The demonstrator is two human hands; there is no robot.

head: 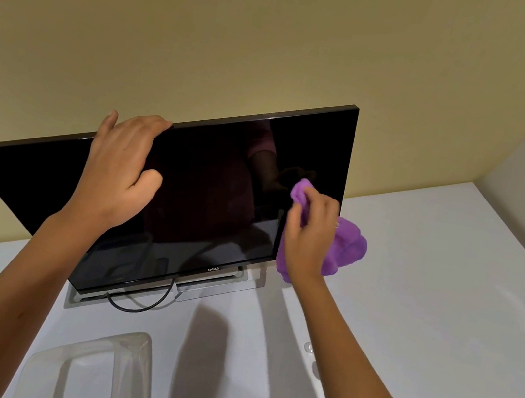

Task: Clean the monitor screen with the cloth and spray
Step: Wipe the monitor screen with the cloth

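A black monitor stands on a silver base on a white table, its dark screen facing me. My left hand grips the monitor's top edge, fingers over the rim and thumb on the screen. My right hand holds a bunched purple cloth pressed against the right part of the screen, near its right edge. No spray bottle shows in the view.
A clear plastic container lies on the white table near me, front left. A black cable loops under the monitor. A yellow wall rises behind; a pale wall borders the table at right.
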